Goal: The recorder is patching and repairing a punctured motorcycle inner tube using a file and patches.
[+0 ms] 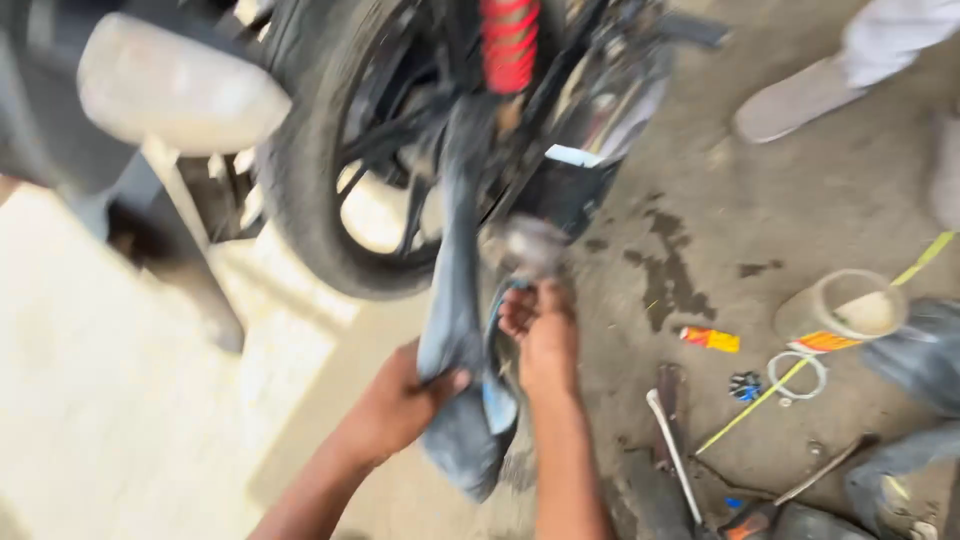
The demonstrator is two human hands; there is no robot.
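My left hand (400,400) is clenched on a limp grey-blue rubber inner tube (455,330) that hangs from the black motorcycle rear wheel (320,190). My right hand (540,335) curls its fingers around the tube's upper fold. A small orange-and-yellow packet (710,339) lies right of it on the stained grey concrete floor (700,230). Motion blur smears the red coil spring (509,42) above.

Red shock-absorber spring (509,42); black tyre (305,190); grey-blue cloth (455,330); orange-and-yellow packet (710,339); grey stained floor (700,200).
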